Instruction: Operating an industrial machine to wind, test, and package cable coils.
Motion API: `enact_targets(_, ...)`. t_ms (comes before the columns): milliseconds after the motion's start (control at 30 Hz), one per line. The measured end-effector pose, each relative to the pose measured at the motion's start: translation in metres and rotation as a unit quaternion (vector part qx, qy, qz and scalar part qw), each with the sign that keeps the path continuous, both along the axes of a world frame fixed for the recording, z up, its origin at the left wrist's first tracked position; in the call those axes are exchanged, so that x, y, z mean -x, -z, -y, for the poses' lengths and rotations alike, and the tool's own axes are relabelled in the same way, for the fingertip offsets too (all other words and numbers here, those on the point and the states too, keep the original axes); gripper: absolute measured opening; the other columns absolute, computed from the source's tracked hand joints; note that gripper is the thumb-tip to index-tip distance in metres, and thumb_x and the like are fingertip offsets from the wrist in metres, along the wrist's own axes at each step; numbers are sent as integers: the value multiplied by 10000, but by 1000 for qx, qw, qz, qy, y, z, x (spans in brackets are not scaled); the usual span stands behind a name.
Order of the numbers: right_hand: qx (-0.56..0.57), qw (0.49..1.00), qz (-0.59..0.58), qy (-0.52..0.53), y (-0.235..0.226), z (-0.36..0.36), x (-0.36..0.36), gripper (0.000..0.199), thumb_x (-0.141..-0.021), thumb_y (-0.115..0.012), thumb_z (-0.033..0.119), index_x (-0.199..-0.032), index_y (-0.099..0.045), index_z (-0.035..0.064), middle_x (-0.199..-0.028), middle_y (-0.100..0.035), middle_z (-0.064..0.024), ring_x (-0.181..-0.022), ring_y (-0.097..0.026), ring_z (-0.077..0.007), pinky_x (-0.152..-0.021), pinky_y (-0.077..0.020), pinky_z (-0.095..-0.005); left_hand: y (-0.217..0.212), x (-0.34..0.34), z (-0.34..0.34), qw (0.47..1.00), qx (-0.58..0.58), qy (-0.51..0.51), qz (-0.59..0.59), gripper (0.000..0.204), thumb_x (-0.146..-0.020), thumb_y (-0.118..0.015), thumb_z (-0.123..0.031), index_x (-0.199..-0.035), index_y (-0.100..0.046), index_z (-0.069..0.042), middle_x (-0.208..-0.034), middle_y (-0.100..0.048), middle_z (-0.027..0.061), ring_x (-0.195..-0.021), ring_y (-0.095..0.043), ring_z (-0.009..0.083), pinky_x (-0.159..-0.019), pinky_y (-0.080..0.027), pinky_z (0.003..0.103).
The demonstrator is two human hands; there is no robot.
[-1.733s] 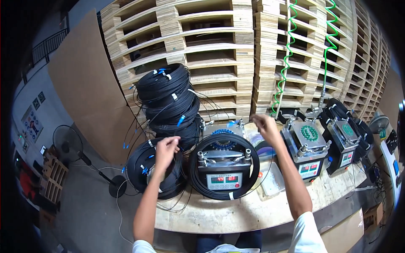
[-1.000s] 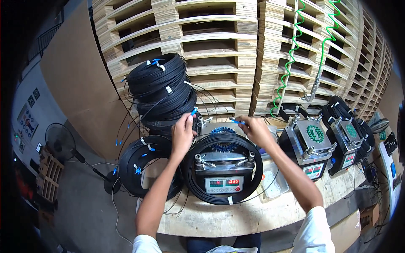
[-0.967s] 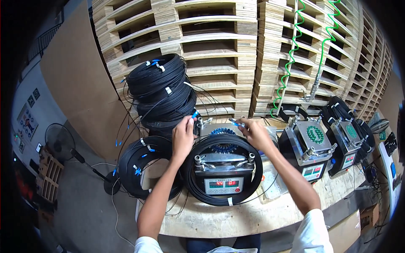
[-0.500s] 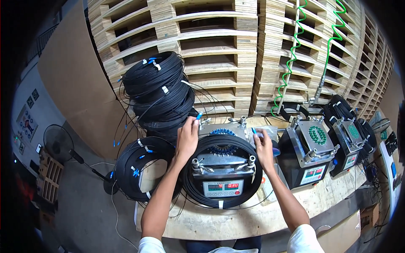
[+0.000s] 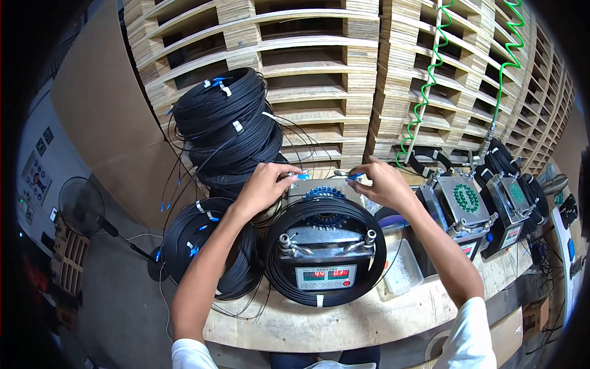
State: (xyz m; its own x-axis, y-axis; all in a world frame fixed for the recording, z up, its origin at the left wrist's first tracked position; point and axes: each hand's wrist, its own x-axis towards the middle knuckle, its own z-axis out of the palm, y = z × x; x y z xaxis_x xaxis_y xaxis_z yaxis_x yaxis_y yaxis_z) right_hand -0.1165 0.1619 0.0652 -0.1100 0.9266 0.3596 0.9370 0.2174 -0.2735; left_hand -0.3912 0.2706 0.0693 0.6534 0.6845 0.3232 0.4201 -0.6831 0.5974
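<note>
Pinched in the fingertips of my left hand (image 5: 264,187) is a blue fibre connector (image 5: 302,176). My right hand (image 5: 386,184) pinches another blue connector (image 5: 354,177), its fingers bent inward. Both hands are above the back of a polishing machine (image 5: 324,235) with a metal clamping plate and a lit red display. A ring of blue connectors (image 5: 326,192) sits in its round fixture. One black cable coil (image 5: 296,296) hangs around the machine's front, tied with a white band at the bottom. How the held connectors join the coil is hidden.
Left of the machine lies another black coil (image 5: 178,246), with a tall stack of coils (image 5: 227,135) behind it. On the right are a clear plastic tray (image 5: 404,270) and two more machines with green connectors (image 5: 465,198). Stacked wooden pallets (image 5: 301,58) stand behind the bench (image 5: 270,332).
My hands have come closer together over the machine's back. The right hand has risen and turned inward; the left has tipped toward the right. More of the plastic tray shows now.
</note>
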Motion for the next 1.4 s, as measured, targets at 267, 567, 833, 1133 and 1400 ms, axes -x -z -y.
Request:
enact_targets(267, 54, 993, 87, -59, -7, -38, 25, 94, -809, -686, 102, -866, -760, 99, -836, -721, -158, -825, -704, -359, -713, -553, -450, -3, -20, -7, 994, -44, -3, -99, 184, -844, -757, -184, -987, -775, -69, -729, -693, 195, -697, -697, 320, -671, -538, 412)
enact_targets(567, 114, 969, 211, -61, -16, -56, 45, 77, -800, -708, 149, -835, -754, 98, -839, -726, -138, -845, -711, -339, -735, -555, -455, -6, -18, -5, 991, -44, 7, -128, 170, -852, -746, -199, -966, -779, -78, -797, -707, 191, -743, -698, 343, -698, -547, 432)
enact_targets(833, 188, 952, 235, -54, -28, -64, 53, 177, -763, -703, 72, -934, -726, 31, -967, -728, -185, -953, -711, -356, -785, -584, -441, -10, -21, -3, 990, -36, 16, -132, 182, -858, -740, -196, -976, -772, -61, -848, -709, 210, -782, -700, 364, -727, -550, 446)
enact_targets(1133, 201, 939, 274, -57, -29, -71, 64, 218, -784, -722, 95, -996, -723, 44, -1012, -727, -172, -989, -706, -340, -782, -586, -437, 0, -20, -14, 993, -46, 20, -109, 185, -850, -748, -169, -975, -763, -33, -767, -689, 220, -719, -691, 363, -702, -542, 434)
enact_targets(1400, 177, 955, 227, -64, -19, -79, 64, 194, -743, -725, 79, -911, -716, -16, -945, -717, -218, -931, -703, -379, -744, -583, -454, 3, -21, -18, 993, -28, 24, -115, 178, -839, -749, -159, -964, -766, -33, -756, -685, 226, -690, -689, 357, -684, -540, 421)
